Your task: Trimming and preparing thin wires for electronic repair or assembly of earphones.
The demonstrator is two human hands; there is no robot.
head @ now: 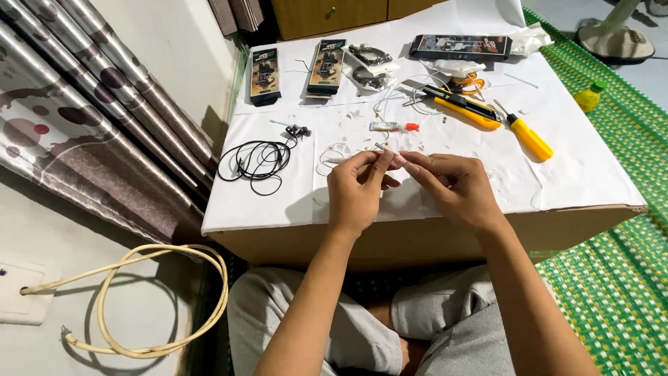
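Both hands meet over the white-covered box (570, 181). The left hand (356, 188) and right hand (456, 186) pinch a small white piece (385, 148) between their fingertips; what it is, I cannot tell. Just beyond the grip lies a glue tube (393, 127); farther right, a yellow knife (463, 104) and screwdriver (529, 137). Left of it, black earphones (257, 159).

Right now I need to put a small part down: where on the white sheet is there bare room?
Bare: the right side, between the yellow screwdriver and the sheet's right edge. Crowded: the far strip of boxes and tools, and around the black cable.
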